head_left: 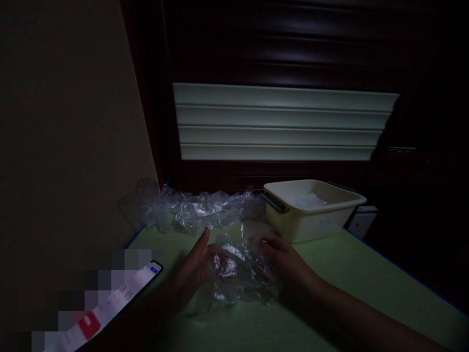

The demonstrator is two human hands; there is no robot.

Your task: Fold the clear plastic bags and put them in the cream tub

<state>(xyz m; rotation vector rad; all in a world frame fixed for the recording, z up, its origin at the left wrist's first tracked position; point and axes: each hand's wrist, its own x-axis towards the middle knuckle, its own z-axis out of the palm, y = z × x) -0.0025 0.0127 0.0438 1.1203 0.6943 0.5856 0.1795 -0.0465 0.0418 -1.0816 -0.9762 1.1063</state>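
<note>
A crumpled clear plastic bag [240, 271] is between my two hands, just above the green tabletop. My left hand [196, 266] is at the bag's left side, with its thumb pointing up and its fingers curled in behind the plastic. My right hand [282, 256] grips the upper right part of the bag, its fingers bent and slightly blurred. The plastic partly hides the fingertips of both hands. Beyond them, a heap of similar clear plastic bags [208, 210] lies along the back of the table.
A cream plastic bin [311, 225] with dark handles stands at the back right, some clear plastic inside. On the left is a phone [120, 298] with a lit screen. The green table [351, 288] has a blue edge, and a white box [362, 221] sits beyond it. Light is dim.
</note>
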